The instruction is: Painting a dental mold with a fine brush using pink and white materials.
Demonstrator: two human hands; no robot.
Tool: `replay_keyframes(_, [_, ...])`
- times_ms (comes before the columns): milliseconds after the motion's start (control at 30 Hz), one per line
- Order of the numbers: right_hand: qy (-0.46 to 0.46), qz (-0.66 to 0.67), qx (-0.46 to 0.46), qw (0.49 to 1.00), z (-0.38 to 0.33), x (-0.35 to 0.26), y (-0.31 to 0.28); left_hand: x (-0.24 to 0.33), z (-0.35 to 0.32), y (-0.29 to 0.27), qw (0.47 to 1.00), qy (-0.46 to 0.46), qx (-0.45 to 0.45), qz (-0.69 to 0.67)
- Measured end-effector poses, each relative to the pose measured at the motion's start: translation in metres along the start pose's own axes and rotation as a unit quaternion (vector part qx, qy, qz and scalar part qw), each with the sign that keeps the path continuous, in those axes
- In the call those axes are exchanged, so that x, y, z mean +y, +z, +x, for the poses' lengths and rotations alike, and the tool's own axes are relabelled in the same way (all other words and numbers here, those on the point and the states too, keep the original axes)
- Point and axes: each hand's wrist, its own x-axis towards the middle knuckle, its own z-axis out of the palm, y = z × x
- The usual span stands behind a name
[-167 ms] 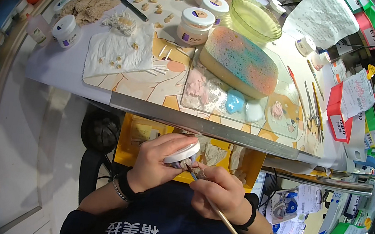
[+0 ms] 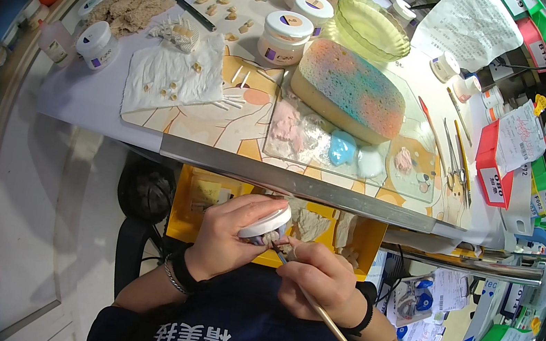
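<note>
Brush (image 2: 328,321) pinched in right hand (image 2: 317,281) grip.

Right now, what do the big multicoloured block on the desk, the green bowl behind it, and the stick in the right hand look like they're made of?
Block: likely foam sponge, matte and porous, stained pink, blue and orange.
Green bowl: translucent glass or plastic, glossy, with a ribbed rim.
Stick in the right hand: seemingly a plain wooden brush handle, pale tan and unshiny.
</note>
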Motion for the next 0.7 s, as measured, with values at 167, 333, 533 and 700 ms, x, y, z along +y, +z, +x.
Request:
replay_keyframes(167, [-0.003,0.022,-0.001,1.000,-0.0005,0.0000,0.0000,0.0003,-0.0001,0.0005,1.000,0.003,0.002,0.001])
replay_keyframes(333, [-0.012,-0.003,0.006,1.000,0.0017,-0.0008,-0.0002,0.0001,-0.0007,0.0009,1.000,-0.001,0.004,0.004])
replay_keyframes(533, [-0.014,-0.012,0.002,1.000,0.0026,-0.0006,-0.0005,-0.0008,-0.0007,0.0015,1.000,-0.006,0.005,0.002])
replay_keyframes(700, [-0.016,-0.014,0.001,1.000,0.0029,0.0002,-0.0004,-0.0012,-0.0004,0.0011,1.000,-0.007,0.001,0.005])
